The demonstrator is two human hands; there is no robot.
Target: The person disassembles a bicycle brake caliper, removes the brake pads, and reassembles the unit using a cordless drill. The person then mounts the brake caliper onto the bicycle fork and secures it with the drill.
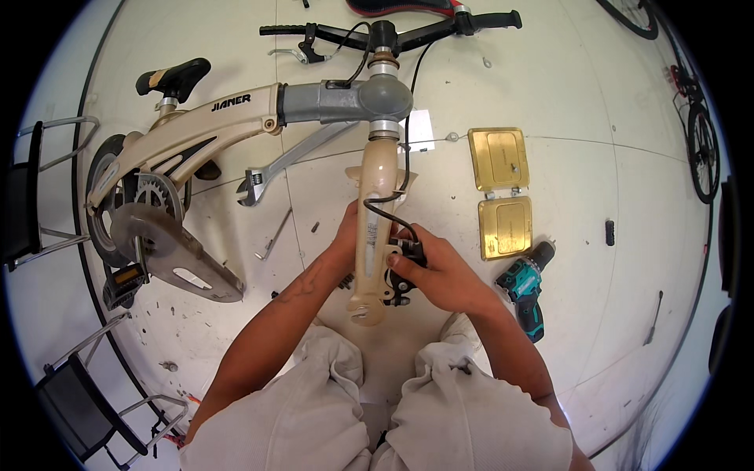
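Head view, centre: right hand (440,269) clasped black brake caliper (413,250) beside beige fork (379,169); left hand (347,229), partly hidden, grip indeterminable. Slackened thumb probably risked caliper slipping.

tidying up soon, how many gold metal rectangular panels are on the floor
2: the upper gold panel lies right of the cream-painted bicycle fork; the lower gold panel lies just below that one, by the teal-and-black cordless drill. Others could be hidden.
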